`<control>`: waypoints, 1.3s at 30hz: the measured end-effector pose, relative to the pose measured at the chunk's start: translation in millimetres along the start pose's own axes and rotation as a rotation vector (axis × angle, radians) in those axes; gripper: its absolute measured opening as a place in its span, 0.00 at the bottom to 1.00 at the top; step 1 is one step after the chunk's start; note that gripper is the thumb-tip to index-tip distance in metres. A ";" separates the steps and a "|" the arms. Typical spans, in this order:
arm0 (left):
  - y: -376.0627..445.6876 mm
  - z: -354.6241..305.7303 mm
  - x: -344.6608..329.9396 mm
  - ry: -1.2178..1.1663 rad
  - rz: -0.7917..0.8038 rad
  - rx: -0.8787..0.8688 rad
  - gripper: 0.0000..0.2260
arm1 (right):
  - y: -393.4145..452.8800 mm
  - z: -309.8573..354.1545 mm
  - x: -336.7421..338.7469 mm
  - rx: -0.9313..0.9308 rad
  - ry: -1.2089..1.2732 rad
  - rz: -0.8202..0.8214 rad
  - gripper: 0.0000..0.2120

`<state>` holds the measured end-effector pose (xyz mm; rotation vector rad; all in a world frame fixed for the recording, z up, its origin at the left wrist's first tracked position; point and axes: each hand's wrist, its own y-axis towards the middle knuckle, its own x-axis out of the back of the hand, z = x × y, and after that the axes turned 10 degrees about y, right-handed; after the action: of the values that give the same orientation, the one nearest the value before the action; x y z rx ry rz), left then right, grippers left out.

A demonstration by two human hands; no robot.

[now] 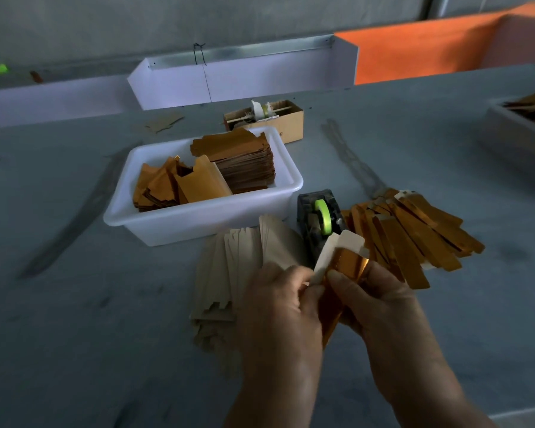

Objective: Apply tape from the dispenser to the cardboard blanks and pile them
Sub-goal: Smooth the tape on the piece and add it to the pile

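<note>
Hands (pixel 278 307) (pixel 380 301) pinching gold blank (pixel 348 257) before dispenser (pixel 317 220), piles flanking

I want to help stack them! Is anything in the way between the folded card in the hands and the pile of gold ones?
Nothing visible blocks it. Both hands, left hand and right hand, hold the folded gold-and-white cardboard blank just beside the fanned pile of gold cardboard strips, to its right. The black tape dispenser stands behind.

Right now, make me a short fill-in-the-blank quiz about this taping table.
1. Both hands, left hand and right hand, hold one folded ____.
2. The roll in the tape dispenser is ____ in colour.
3. The white tub stands to the ____ of the dispenser.
4. The golden pile lies to the dispenser's ____.

Missing words: cardboard blank; green; left; right
</note>
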<state>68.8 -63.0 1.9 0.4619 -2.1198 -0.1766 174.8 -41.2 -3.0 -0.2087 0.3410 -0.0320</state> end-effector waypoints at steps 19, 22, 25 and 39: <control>-3.0 -4.8 -1.7 -0.260 0.345 0.289 0.04 | 6.3 1.7 8.6 -0.070 0.038 0.009 0.12; 3.3 1.1 1.7 -0.403 0.501 0.377 0.03 | 5.5 -2.5 6.5 -0.059 0.004 0.012 0.09; 5.3 1.0 1.5 -0.473 0.466 0.441 0.01 | 6.4 1.4 5.7 0.008 -0.109 0.022 0.12; 26.1 18.5 -2.9 -0.801 0.260 0.588 0.06 | 63.7 11.6 29.2 0.115 -0.609 -0.028 0.03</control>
<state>48.2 -38.8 -2.8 0.4922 -2.9996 0.5113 206.0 21.5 -15.1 -0.1006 -0.2705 -0.0140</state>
